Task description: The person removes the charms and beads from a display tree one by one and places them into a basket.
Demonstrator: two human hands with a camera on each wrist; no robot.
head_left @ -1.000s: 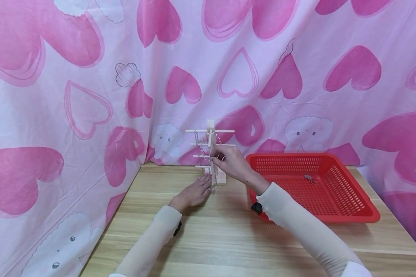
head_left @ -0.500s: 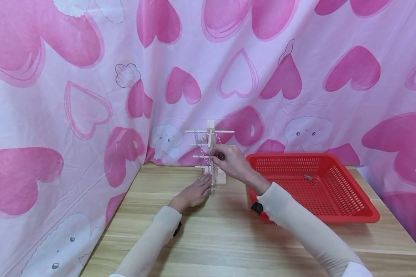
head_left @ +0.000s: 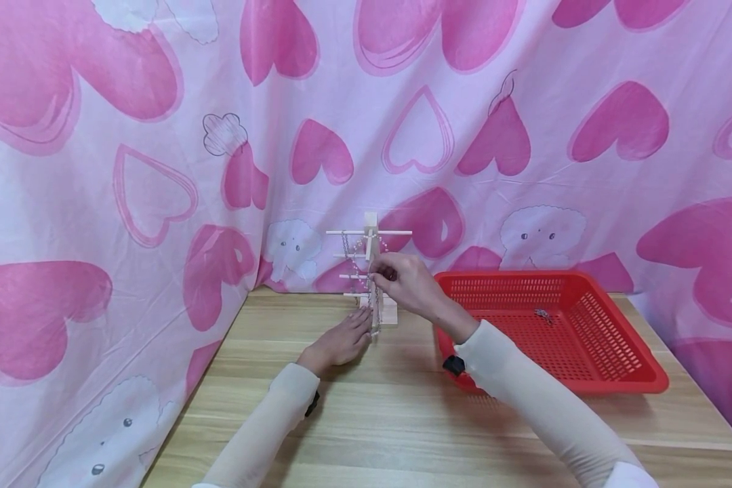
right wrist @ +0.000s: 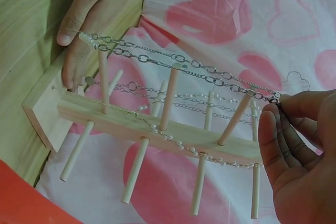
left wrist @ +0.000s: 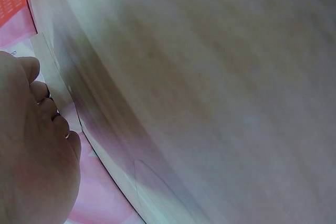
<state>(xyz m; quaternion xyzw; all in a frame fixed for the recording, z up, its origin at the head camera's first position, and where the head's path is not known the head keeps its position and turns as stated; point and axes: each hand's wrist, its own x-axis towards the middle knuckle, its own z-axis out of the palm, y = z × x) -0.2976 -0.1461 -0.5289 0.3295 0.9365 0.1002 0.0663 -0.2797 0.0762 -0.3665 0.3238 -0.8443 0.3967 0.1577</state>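
My right hand point(head_left: 410, 286) pinches the end of a silver chain necklace point(right wrist: 180, 57) between thumb and fingers. In the right wrist view its two strands stretch past the pegs toward a cluster of clear beads. A pale wooden peg stand point(head_left: 371, 220) stands upright at the back of the table. Low at its base point(right wrist: 44, 106), my left hand point(head_left: 340, 339) rests with fingers extended. In the left wrist view only the side of that hand shows. A pearl-beaded necklace point(right wrist: 178, 144) drapes along the post, and another silver chain point(head_left: 345, 242) hangs from an upper left peg.
To the right, a red plastic basket point(head_left: 592, 390) stands on the wooden table point(head_left: 366, 434). One small silvery piece of jewellery point(head_left: 543, 315) lies inside it. Behind and at the sides hangs a pink heart-patterned cloth point(head_left: 427, 122).
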